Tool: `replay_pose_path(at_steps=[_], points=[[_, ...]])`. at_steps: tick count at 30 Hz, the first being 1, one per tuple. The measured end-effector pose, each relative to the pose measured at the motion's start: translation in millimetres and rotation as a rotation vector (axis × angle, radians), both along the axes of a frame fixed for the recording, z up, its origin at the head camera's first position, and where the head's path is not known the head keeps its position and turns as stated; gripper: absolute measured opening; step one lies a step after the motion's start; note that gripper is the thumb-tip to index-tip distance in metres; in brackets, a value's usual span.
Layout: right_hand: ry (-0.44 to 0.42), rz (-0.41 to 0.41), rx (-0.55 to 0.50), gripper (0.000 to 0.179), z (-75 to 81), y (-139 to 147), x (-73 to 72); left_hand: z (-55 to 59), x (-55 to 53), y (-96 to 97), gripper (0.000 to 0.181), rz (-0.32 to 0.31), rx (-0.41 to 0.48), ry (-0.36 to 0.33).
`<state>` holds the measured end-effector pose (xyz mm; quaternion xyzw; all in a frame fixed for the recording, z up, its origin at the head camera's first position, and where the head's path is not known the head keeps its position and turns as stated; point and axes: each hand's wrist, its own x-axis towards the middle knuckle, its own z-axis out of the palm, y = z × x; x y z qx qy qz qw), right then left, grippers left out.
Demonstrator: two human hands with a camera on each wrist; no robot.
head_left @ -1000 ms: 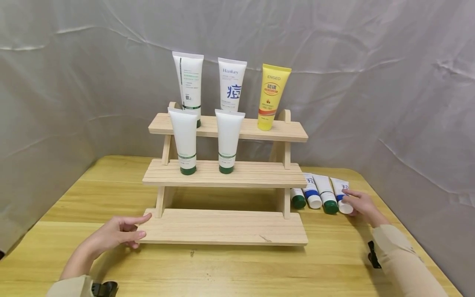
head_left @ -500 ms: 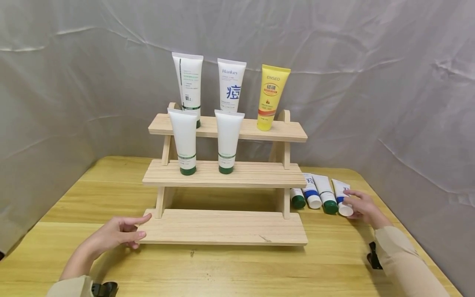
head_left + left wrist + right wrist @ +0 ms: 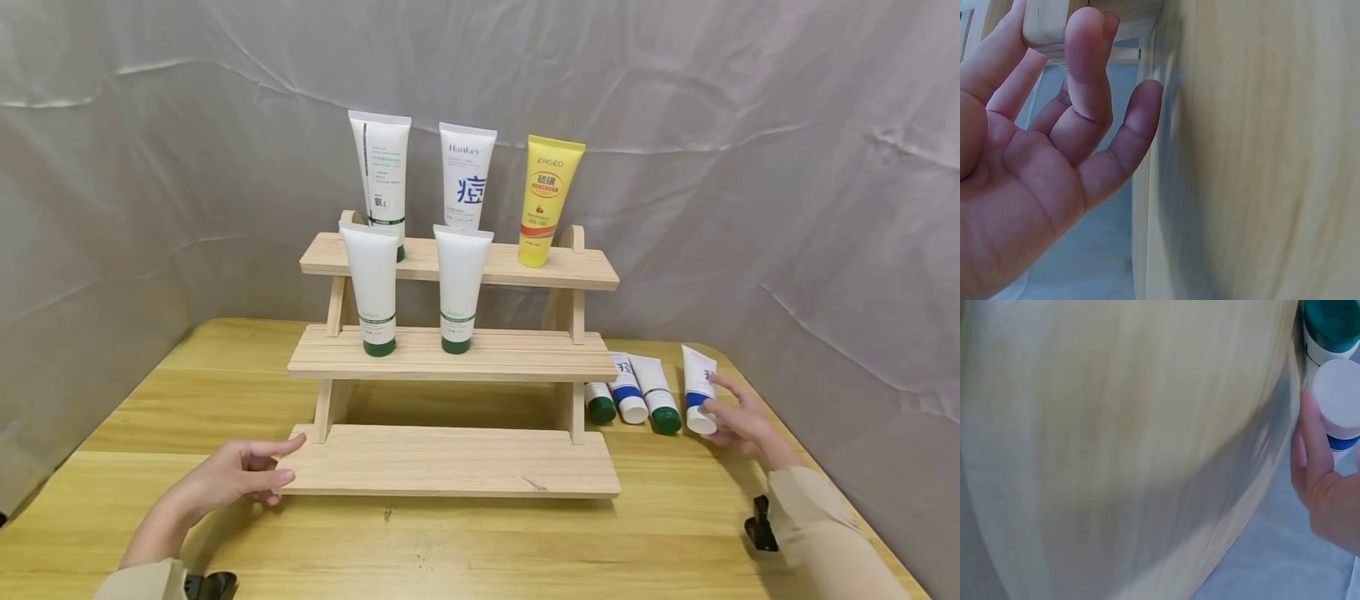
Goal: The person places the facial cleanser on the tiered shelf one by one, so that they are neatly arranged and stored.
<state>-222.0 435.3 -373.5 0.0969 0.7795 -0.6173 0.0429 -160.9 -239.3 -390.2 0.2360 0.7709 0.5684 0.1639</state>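
At the left end of a three-tier wooden display shelf, my left hand grips the lowest board between thumb and fingers. The left wrist view shows the board's end between the digits. On the right side of the table, my right hand holds a white tube with a blue band and white cap, thumb and fingers at its sides. Its white cap faces the right wrist camera. A white tube with a green cap lies just left of it, apart from it.
Another blue-banded tube and a green-capped tube, partly hidden by the shelf, lie beside it. Two white tubes, one of them the left tube, stand on the middle tier. The top tier bears two white tubes and a yellow tube. Grey cloth hangs behind.
The right hand has moved slightly right with the blue-banded tube, opening a gap from the green-capped tube beside it. The left hand has stayed on the shelf.
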Motion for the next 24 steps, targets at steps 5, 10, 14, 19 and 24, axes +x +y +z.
replay_pose_path(at_steps=[5, 10, 14, 19, 24], points=[[0.102, 0.040, -0.132, 0.081, 3.9, -1, 0.1, 0.2, 0.1, 0.6, 0.047, 0.006, -0.013, 0.003], [0.223, 0.014, -0.182, 0.096, 2.3, 2, -4.8, -0.4, 0.2, 0.8, 0.049, 0.008, -0.014, 0.004], [0.299, -0.069, -0.177, 0.101, -4.2, 8, -12.9, -0.2, 0.3, 1.7, 0.051, 0.020, -0.028, 0.005], [0.428, -0.069, -0.188, 0.098, -11.2, 10, -20.3, 1.0, 0.8, 2.6, 0.053, 0.028, -0.043, 0.000], [0.506, -0.070, -0.261, 0.094, -9.9, 2, -20.2, 1.0, 0.9, 2.6, 0.053, 0.024, -0.041, -0.003]])
